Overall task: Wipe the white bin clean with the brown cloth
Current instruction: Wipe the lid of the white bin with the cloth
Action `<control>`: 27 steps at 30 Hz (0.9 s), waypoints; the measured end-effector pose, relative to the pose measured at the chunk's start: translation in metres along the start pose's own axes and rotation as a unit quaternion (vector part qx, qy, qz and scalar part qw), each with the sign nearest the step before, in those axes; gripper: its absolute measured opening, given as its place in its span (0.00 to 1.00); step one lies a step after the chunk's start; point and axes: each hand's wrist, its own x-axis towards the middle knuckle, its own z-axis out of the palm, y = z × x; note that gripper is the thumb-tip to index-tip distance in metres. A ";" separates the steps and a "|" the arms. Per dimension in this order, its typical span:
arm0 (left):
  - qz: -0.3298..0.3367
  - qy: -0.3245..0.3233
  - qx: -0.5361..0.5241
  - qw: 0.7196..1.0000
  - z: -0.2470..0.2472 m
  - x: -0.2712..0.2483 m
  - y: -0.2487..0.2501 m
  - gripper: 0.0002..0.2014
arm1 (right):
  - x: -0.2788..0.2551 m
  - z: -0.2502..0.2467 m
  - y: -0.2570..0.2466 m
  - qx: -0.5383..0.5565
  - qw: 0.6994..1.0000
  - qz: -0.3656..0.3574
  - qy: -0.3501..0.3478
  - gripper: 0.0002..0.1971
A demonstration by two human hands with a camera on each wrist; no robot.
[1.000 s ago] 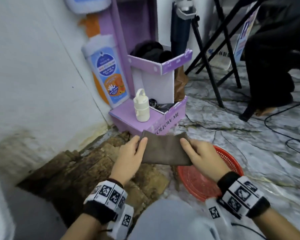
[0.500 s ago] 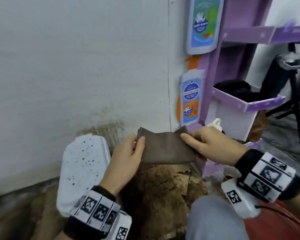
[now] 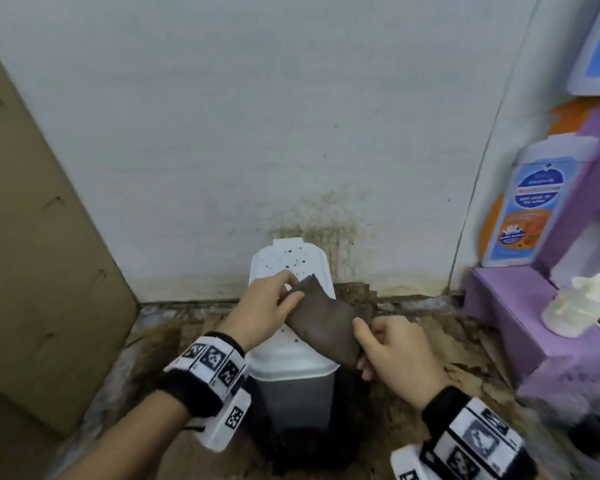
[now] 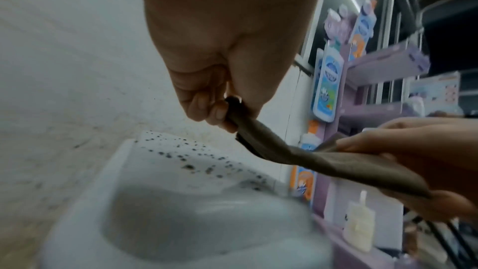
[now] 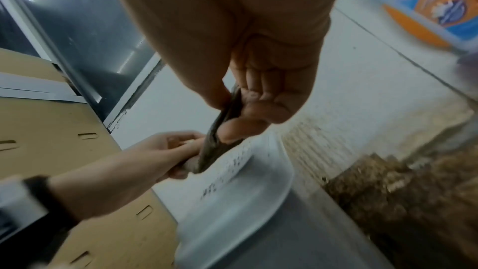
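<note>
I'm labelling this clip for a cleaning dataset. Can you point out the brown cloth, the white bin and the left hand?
brown cloth (image 3: 326,323): head view, middle of the fabric.
white bin (image 3: 291,358): head view, front of its lid.
left hand (image 3: 262,308): head view, back of the hand.

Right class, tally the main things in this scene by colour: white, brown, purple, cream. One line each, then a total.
White: 1, the bin
Brown: 2, the cloth and the cardboard box
Purple: 1, the display stand
Cream: 1, the small bottle
Total: 5
</note>
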 end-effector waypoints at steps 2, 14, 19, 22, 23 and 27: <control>0.018 -0.024 0.032 0.999 -0.002 0.013 -0.010 0.07 | -0.006 0.020 0.003 0.024 1.000 0.015 0.001 0.25; 0.079 -0.062 0.080 0.992 0.010 0.041 -0.035 0.09 | -0.023 0.024 -0.026 -0.317 0.947 0.038 -0.041 0.32; 0.088 0.031 0.061 0.994 0.006 0.009 -0.042 0.16 | -0.006 0.036 -0.019 -0.228 0.954 -0.193 0.016 0.12; 0.038 0.073 0.028 0.996 0.008 -0.022 -0.050 0.21 | 0.010 0.057 -0.001 -0.243 0.938 -0.239 -0.070 0.24; 0.014 0.085 0.008 0.996 0.011 -0.031 -0.053 0.23 | 0.014 0.064 0.003 -0.257 0.932 -0.244 -0.080 0.29; -0.081 0.093 -0.071 0.990 0.029 -0.057 -0.065 0.40 | 0.020 0.084 0.017 -0.344 0.905 -0.241 -0.070 0.32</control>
